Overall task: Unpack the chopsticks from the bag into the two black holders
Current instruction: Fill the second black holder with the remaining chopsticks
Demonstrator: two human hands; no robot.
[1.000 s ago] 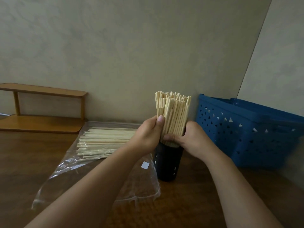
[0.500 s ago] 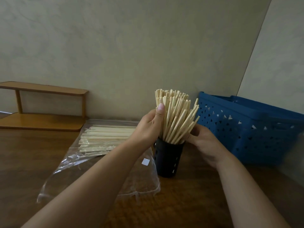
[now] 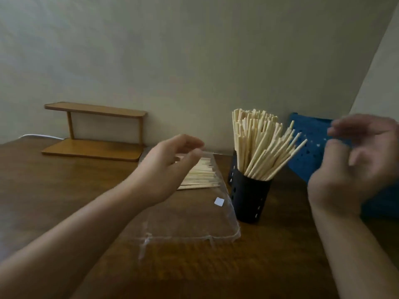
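Observation:
A black perforated holder [image 3: 249, 197] stands on the wooden table with a thick bundle of pale chopsticks [image 3: 259, 143] fanned out in it. Left of it lies a clear plastic bag [image 3: 190, 216] with more chopsticks [image 3: 200, 175] lying flat inside. My left hand [image 3: 168, 169] hovers over the bag with relaxed fingers and holds nothing. My right hand [image 3: 356, 160], blurred, hangs empty to the right of the holder, apart from the chopsticks. I see only one black holder.
A blue perforated plastic basket [image 3: 311, 147] stands at the right behind my right hand. A small two-tier wooden shelf [image 3: 95, 130] sits against the wall at the back left. The brown table [image 3: 54, 190] runs to the wall.
Both hands have let go of the bundle and moved apart, left hand to the left, right hand to the right. The chopsticks now stand fanned in the holder. The view has turned.

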